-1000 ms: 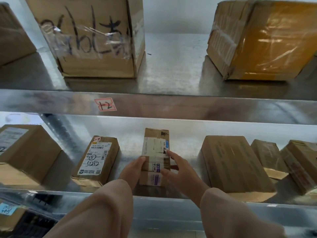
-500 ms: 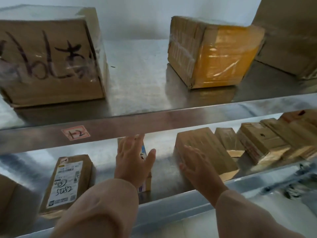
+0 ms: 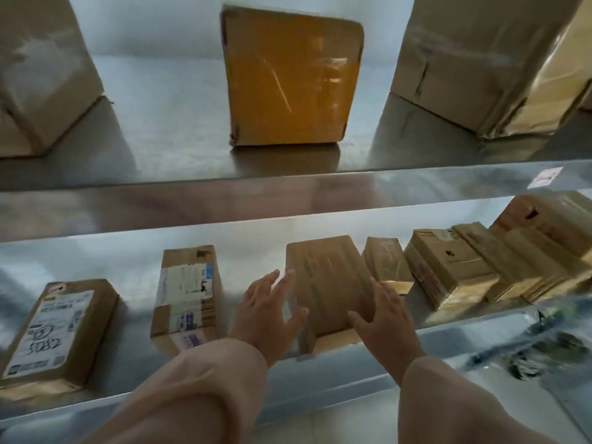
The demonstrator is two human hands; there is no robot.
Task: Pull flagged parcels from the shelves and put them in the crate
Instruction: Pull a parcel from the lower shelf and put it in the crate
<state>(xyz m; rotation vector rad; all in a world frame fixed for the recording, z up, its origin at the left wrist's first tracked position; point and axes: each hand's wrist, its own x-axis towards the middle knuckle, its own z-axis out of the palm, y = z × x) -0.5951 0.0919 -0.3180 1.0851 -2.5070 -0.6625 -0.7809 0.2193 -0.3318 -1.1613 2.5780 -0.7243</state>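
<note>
A plain brown parcel (image 3: 326,277) lies on the lower metal shelf (image 3: 320,373), its near end at the shelf's front edge. My left hand (image 3: 269,312) is spread with straight fingers at the parcel's left side. My right hand (image 3: 384,315) lies with straight fingers on its right side. Neither hand holds anything. To the left lies the taped parcel (image 3: 187,302) with white labels, and further left a parcel (image 3: 54,331) with a big white label and handwriting. No crate is in view.
Several small brown parcels (image 3: 448,270) stand in a row to the right on the lower shelf. The upper shelf (image 3: 288,193) carries a yellow-taped box (image 3: 291,78) and two big boxes, one on the left (image 3: 38,75) and one on the right (image 3: 480,59). A pink label (image 3: 544,177) sticks on the shelf's edge.
Both hands left the taped parcel and moved right to the plain brown parcel. The view swung to the right along the shelves.
</note>
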